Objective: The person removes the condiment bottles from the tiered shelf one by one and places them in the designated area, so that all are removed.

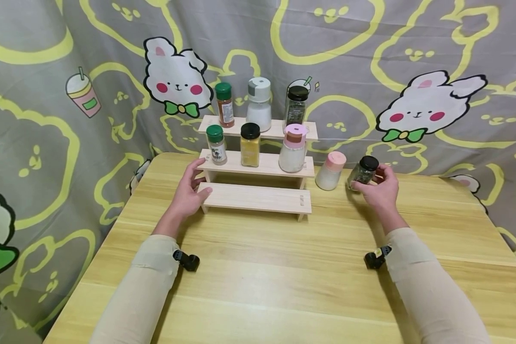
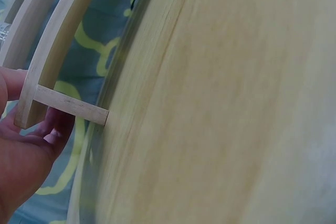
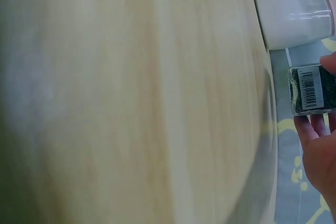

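Observation:
In the head view my left hand [image 1: 188, 193] grips the left end of a stepped wooden spice rack [image 1: 258, 198]. Its thumb lies on the lowest step; the left wrist view shows the fingers [image 2: 58, 129] behind the board's end. At the right, my right hand [image 1: 381, 188] holds a glass jar [image 1: 362, 174] with a black lid and dark green contents. A barcode label [image 3: 311, 87] faces the right wrist camera, where a gap separates the jar's base from the tabletop. Just left of it stands a pink-capped shaker [image 1: 328, 173] with white contents.
The middle step carries a green-capped bottle [image 1: 217, 145], a yellow spice jar [image 1: 250, 145] and a pink-topped shaker [image 1: 293, 150]. On the top step stand a red spice bottle [image 1: 225, 107], a white-topped shaker [image 1: 259, 107] and a black-lidded jar [image 1: 295, 110]. A patterned curtain [image 1: 348, 57] hangs behind the table [image 1: 258, 277].

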Action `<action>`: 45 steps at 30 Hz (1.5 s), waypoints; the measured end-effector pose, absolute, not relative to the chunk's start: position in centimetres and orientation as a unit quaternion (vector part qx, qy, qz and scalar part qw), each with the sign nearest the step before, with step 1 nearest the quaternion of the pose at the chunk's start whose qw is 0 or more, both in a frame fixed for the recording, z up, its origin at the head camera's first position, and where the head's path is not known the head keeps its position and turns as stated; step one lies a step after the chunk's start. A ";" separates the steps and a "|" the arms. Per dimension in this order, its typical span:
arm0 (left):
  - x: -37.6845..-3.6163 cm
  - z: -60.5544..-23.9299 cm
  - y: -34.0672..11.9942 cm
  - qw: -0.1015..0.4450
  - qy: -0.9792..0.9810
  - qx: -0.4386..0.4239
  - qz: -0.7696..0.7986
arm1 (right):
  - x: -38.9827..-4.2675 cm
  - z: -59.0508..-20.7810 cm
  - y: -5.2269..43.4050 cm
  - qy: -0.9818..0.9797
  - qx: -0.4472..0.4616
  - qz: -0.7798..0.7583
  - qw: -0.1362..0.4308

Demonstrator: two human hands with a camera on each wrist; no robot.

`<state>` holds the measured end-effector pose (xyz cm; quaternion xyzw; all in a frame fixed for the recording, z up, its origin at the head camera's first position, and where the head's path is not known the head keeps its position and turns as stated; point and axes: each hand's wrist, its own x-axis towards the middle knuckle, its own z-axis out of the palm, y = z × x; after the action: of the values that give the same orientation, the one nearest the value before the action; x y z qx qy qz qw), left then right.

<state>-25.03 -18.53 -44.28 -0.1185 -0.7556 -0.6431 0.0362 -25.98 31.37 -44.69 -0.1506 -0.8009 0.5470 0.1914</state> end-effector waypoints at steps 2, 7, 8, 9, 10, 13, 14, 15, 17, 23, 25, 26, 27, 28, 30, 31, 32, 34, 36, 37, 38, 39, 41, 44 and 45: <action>-25.2 -44.6 -18.6 0.037 -0.757 -0.116 -0.641 | -26.1 -44.8 31.5 -0.803 -0.154 0.544 0.187; -24.5 -43.3 -18.2 0.031 -0.756 -0.115 -0.644 | -26.2 -44.9 31.7 -0.810 -0.161 0.534 0.180; -24.4 -43.0 -18.1 0.030 -0.756 -0.116 -0.644 | -26.2 -44.9 31.7 -0.811 -0.161 0.533 0.181; -24.2 -42.7 -18.0 0.029 -0.756 -0.118 -0.644 | -26.2 -45.0 31.7 -0.811 -0.160 0.533 0.181; -24.0 -42.5 -18.0 0.029 -0.756 -0.119 -0.643 | -26.2 -45.0 31.8 -0.811 -0.161 0.533 0.181; -24.2 -42.7 -18.0 0.028 -0.758 -0.119 -0.641 | -26.3 -45.1 31.9 -0.813 -0.162 0.530 0.180; -24.4 -43.0 -18.0 0.029 -0.759 -0.119 -0.640 | -26.3 -45.2 31.9 -0.813 -0.163 0.529 0.178; -24.5 -43.2 -18.1 0.030 -0.759 -0.119 -0.639 | -26.3 -45.3 32.0 -0.814 -0.164 0.528 0.176; -25.0 -43.9 -18.2 0.033 -0.759 -0.117 -0.640 | -26.4 -45.4 32.1 -0.816 -0.166 0.526 0.172; -25.4 -44.3 -18.4 0.037 -0.758 -0.120 -0.640 | -26.4 -45.5 32.4 -0.813 -0.168 0.532 0.168; -25.4 -44.1 -18.3 0.035 -0.758 -0.120 -0.640 | -26.4 -45.5 32.4 -0.812 -0.167 0.534 0.167; -25.3 -44.0 -18.3 0.033 -0.758 -0.120 -0.640 | -26.5 -45.5 32.5 -0.811 -0.167 0.535 0.166; -25.3 -43.8 -18.2 0.032 -0.758 -0.120 -0.640 | -26.5 -45.5 32.5 -0.811 -0.166 0.536 0.165; -25.1 -43.5 -18.1 0.031 -0.759 -0.120 -0.639 | -26.5 -45.5 32.5 -0.811 -0.166 0.536 0.163; -24.7 -42.8 -17.9 0.027 -0.760 -0.120 -0.638 | -26.6 -45.5 32.5 -0.812 -0.166 0.536 0.160; -24.5 -42.5 -17.9 0.025 -0.761 -0.119 -0.637 | -26.6 -45.5 32.6 -0.813 -0.165 0.536 0.158; -24.3 -42.1 -17.8 0.023 -0.762 -0.117 -0.636 | -26.6 -45.6 32.6 -0.814 -0.164 0.535 0.157; -23.9 -41.6 -17.7 0.019 -0.763 -0.115 -0.636 | -26.6 -45.6 32.6 -0.815 -0.161 0.535 0.155; -23.8 -41.6 -17.7 0.016 -0.763 -0.112 -0.637 | -26.5 -45.6 32.6 -0.817 -0.158 0.534 0.151; -23.7 -41.6 -17.7 0.015 -0.762 -0.110 -0.638 | -26.4 -45.7 32.6 -0.818 -0.155 0.533 0.148; -23.7 -41.7 -17.8 0.014 -0.762 -0.109 -0.639 | -26.4 -45.7 32.6 -0.818 -0.153 0.535 0.146; -23.7 -41.8 -17.8 0.014 -0.761 -0.109 -0.639 | -26.3 -45.7 32.6 -0.817 -0.149 0.538 0.143; -23.8 -42.0 -17.9 0.015 -0.760 -0.110 -0.641 | -26.1 -45.8 32.6 -0.815 -0.143 0.545 0.136; -24.3 -43.0 -18.2 0.021 -0.758 -0.113 -0.642 | -25.9 -45.8 32.8 -0.802 -0.132 0.567 0.131; -24.5 -43.4 -18.3 0.024 -0.759 -0.113 -0.641 | -25.8 -45.8 32.8 -0.799 -0.129 0.573 0.130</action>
<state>-24.47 -18.34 -43.37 -0.1131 -0.7588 -0.6410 0.0240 -25.80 32.81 -45.82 -0.1286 -0.7990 0.5728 0.1305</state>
